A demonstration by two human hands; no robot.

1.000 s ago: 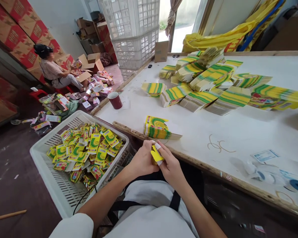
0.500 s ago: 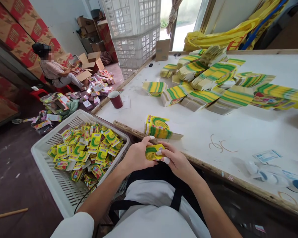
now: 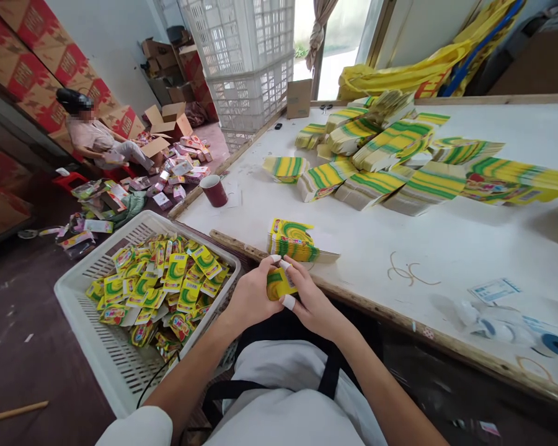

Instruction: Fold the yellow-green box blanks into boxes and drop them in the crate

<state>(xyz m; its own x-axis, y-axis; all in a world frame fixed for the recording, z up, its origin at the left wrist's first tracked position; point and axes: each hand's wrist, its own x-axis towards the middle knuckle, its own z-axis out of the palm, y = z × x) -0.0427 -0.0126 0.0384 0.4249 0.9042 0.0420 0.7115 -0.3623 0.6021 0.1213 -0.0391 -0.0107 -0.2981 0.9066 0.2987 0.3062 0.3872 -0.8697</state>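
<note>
While left hand [image 3: 250, 298] and right hand [image 3: 314, 308] hold a carton [image 3: 279, 284], perhaps half-folded, made-up boxes [image 3: 175, 272] lie at nine o'clock, flat stacks [image 3: 393, 145] left at one.

- A small yellow-and-green printed cardboard carton [image 3: 279, 285] is partly covered by the left grip [image 3: 251, 294] and right grip [image 3: 315, 308].
- The inside of the white slatted plastic crate [image 3: 103, 356] is partly hidden by heaped yellow cardboard packets [image 3: 174, 272].
- The white wood-edged surface [image 3: 446, 241] is cut off by the right edge.
- A brown wooden stick [image 3: 13, 413] is cut off on the left.
- Print on the white-and-blue paper label [image 3: 495, 289] is blurred.
</note>
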